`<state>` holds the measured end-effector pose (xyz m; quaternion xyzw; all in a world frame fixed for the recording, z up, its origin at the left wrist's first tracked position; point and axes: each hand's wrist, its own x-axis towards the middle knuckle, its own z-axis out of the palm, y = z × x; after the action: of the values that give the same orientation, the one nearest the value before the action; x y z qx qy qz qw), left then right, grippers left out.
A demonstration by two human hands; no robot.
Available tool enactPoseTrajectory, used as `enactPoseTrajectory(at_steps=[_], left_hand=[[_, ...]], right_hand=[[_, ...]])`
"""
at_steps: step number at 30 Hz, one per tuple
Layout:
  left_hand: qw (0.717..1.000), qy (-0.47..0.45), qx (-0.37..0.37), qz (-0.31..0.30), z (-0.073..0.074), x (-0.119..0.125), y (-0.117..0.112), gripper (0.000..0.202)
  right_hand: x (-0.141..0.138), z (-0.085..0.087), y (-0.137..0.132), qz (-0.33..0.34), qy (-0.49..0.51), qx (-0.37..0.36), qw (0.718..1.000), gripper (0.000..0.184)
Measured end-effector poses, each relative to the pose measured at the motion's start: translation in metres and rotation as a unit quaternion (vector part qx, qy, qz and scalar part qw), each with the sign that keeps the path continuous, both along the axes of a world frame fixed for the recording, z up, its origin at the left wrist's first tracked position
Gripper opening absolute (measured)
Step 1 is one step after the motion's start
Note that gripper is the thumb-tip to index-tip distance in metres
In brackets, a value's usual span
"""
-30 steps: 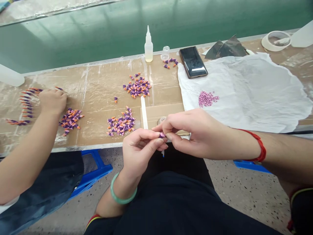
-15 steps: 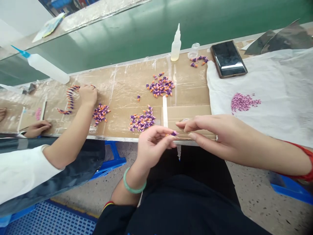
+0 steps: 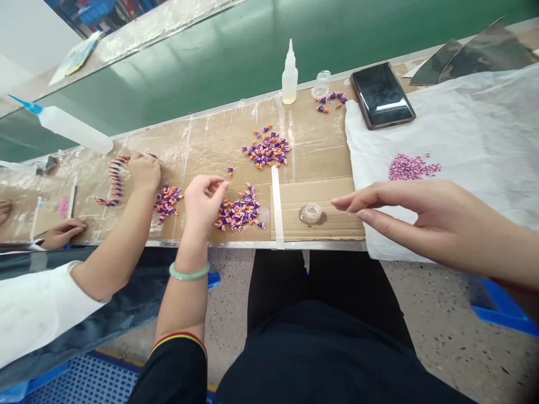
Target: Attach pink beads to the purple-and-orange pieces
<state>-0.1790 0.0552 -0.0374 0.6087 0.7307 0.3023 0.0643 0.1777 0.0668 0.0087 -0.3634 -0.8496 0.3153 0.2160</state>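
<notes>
My left hand (image 3: 204, 202) is over the cardboard-covered bench, its thumb and fingertips drawn together. Anything between them is hidden. Just beyond the fingertips lies a single small purple-and-orange cone-shaped piece (image 3: 230, 171). Right beside this hand is a pile of similar pieces with pink trim (image 3: 242, 210). My right hand (image 3: 404, 219) hovers at the edge of the white cloth (image 3: 357, 163), thumb and index finger apart, with no held object visible. To its left, a small clear round dish (image 3: 312, 213) sits on a cardboard piece (image 3: 292, 193). Tiny pink bits (image 3: 412, 167) lie on the cloth beyond.
Another pile of cone pieces (image 3: 267, 150) lies farther back. Behind it stand a dropper bottle (image 3: 289, 78) and a clear cup (image 3: 321, 84). A phone (image 3: 382, 95) rests on the cloth's corner. At left, a co-worker's arm (image 3: 135, 224) reaches over a curved row of pieces (image 3: 115, 177).
My left hand has moved left, from in front of the cardboard piece to the near pile; the purple piece it pinched is no longer visible there. My right hand shifted right, uncovering the dish.
</notes>
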Motion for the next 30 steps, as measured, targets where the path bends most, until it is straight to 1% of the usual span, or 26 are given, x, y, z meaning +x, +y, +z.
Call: enactPoseTrajectory(at_steps=[2, 4, 5, 7, 8, 9, 11, 14, 15, 17, 19, 21, 22, 23, 25, 27, 30], left_hand=[[0.999, 0.029, -0.025, -0.016, 0.0, -0.001, 0.022, 0.015], [0.996, 0.057, -0.065, -0.018, -0.001, -0.001, 0.04, 0.017], [0.994, 0.069, -0.083, -0.014, -0.002, 0.0, 0.046, 0.017], [0.991, 0.086, -0.097, -0.01, -0.004, 0.0, 0.054, 0.008], [0.991, 0.093, -0.094, -0.014, -0.005, 0.0, 0.056, 0.004], [0.991, 0.099, -0.087, -0.022, -0.006, 0.0, 0.057, 0.004], [0.991, 0.103, -0.077, -0.042, -0.006, 0.0, 0.057, 0.007], [0.99, 0.096, -0.073, -0.068, -0.004, -0.001, 0.056, 0.01], [0.991, 0.091, -0.07, -0.073, -0.003, -0.001, 0.057, 0.011], [0.992, 0.076, -0.062, -0.08, 0.0, -0.003, 0.059, 0.015], [0.994, 0.063, -0.051, -0.07, 0.003, -0.003, 0.061, 0.018], [0.996, 0.059, -0.058, -0.025, 0.008, -0.002, 0.059, 0.016], [0.998, 0.039, -0.055, -0.001, 0.011, 0.001, 0.056, 0.015], [0.998, 0.003, -0.06, 0.005, 0.014, 0.004, 0.051, 0.015], [0.995, -0.093, -0.037, 0.013, 0.021, 0.014, 0.038, 0.02], [0.981, -0.193, 0.008, 0.008, 0.024, 0.026, 0.022, 0.021], [0.946, -0.323, 0.033, -0.012, 0.023, 0.046, 0.003, 0.017]], right_hand=[[0.004, 0.002, 0.0, -0.01, -0.007, 0.0, 1.0, 0.017], [0.009, 0.002, 0.0, -0.025, -0.008, 0.006, 1.0, 0.018], [0.012, 0.002, 0.0, -0.033, -0.008, 0.01, 0.999, 0.019], [0.019, -0.001, 0.0, -0.049, -0.007, 0.019, 0.999, 0.019], [0.022, -0.002, 0.0, -0.059, -0.009, 0.021, 0.998, 0.02], [0.024, -0.004, 0.001, -0.07, -0.01, 0.022, 0.997, 0.021], [0.028, -0.005, 0.0, -0.082, -0.011, 0.015, 0.996, 0.022], [0.033, -0.002, -0.003, -0.095, -0.009, -0.016, 0.995, 0.022], [0.035, -0.001, -0.005, -0.106, -0.003, -0.026, 0.994, 0.022], [0.04, 0.001, -0.009, -0.15, 0.026, -0.039, 0.988, 0.02], [0.048, 0.0, -0.01, -0.204, 0.068, -0.043, 0.976, 0.018], [0.059, -0.003, -0.01, -0.256, 0.084, -0.026, 0.963, 0.016], [0.064, -0.005, -0.008, -0.271, 0.07, -0.011, 0.96, 0.014], [0.069, -0.007, -0.006, -0.276, 0.045, 0.008, 0.96, 0.012], [0.076, -0.012, -0.001, -0.245, -0.035, 0.037, 0.968, 0.011], [0.077, -0.016, 0.003, -0.19, -0.104, 0.042, 0.975, 0.014], [0.067, -0.017, 0.008, -0.143, -0.145, 0.034, 0.978, 0.02]])
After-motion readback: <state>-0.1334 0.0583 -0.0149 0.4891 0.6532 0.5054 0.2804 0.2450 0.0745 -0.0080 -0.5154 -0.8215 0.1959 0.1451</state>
